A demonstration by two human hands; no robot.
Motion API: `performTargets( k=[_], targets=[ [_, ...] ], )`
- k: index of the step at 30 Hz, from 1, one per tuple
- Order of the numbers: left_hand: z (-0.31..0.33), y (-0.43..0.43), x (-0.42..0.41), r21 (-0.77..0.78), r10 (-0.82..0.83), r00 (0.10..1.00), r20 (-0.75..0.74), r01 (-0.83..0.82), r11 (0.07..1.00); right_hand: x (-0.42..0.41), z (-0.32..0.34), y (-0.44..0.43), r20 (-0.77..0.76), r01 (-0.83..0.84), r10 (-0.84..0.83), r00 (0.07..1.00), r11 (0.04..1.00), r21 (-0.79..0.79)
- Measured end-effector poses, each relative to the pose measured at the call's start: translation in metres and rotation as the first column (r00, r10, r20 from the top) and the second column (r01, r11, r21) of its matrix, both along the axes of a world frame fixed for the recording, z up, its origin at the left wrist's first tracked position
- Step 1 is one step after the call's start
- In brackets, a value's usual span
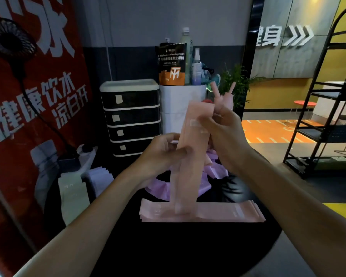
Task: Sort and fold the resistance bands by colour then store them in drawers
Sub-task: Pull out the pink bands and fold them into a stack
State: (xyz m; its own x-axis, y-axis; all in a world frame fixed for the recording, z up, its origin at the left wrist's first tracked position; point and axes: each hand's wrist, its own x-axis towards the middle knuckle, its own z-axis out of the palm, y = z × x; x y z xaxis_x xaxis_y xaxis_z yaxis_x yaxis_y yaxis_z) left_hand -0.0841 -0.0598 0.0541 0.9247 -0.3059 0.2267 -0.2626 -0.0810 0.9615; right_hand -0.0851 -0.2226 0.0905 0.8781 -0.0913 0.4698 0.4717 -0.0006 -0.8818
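Left hand (164, 152) and right hand (224, 134) grip a pink band (192, 148); pink stack (218, 213) at 6 o'clock, purple heap (162, 186) unsorted, drawers (131, 116) likely pending.

This looks like a gym or fitness studio. Raised wall lettering (268, 38) spells "fitness" in Chinese beside chevrons, and the orange flooring (268, 134) carries painted lane marks. A supplement powder pouch (172, 64) stands on a white cabinet (178, 108), and pink resistance bands (218, 213) lie stacked on the bench (188, 246).

A red banner with white characters (28, 96) fills the left, beside a pale grey wall (148, 21). Right, a black metal shelving rack (318, 126) stands by orange-painted floor (268, 132) and, perhaps, a round orange stool (305, 103).
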Motion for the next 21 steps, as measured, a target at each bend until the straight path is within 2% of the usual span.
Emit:
performTargets(
  k=[3,9,13,16,21],
  targets=[
    [-0.014,0.003,-0.002,0.043,-0.003,1.0,0.004,0.003,0.999,0.001,0.0,-0.01,-0.026,0.007,-0.006,1.0,0.998,0.056],
    [-0.028,0.002,-0.005,0.026,0.029,0.999,-0.032,-0.028,0.999,0.006,-0.017,-0.036,-0.072,0.179,-0.175,0.982,0.982,0.062],
    [-0.036,0.002,-0.009,-0.03,-0.118,0.983,-0.142,0.115,0.993,0.009,-0.03,-0.049,-0.102,0.226,-0.217,0.971,0.971,0.083],
    [-0.043,0.004,-0.013,0.034,-0.217,0.959,-0.184,0.227,0.973,0.01,-0.038,-0.056,-0.105,0.258,-0.25,0.963,0.963,0.077],
    [-0.051,0.015,-0.015,0.092,-0.199,0.953,-0.228,0.224,0.97,0.009,-0.053,-0.072,-0.119,0.297,-0.285,0.951,0.95,0.1]
  ],
)
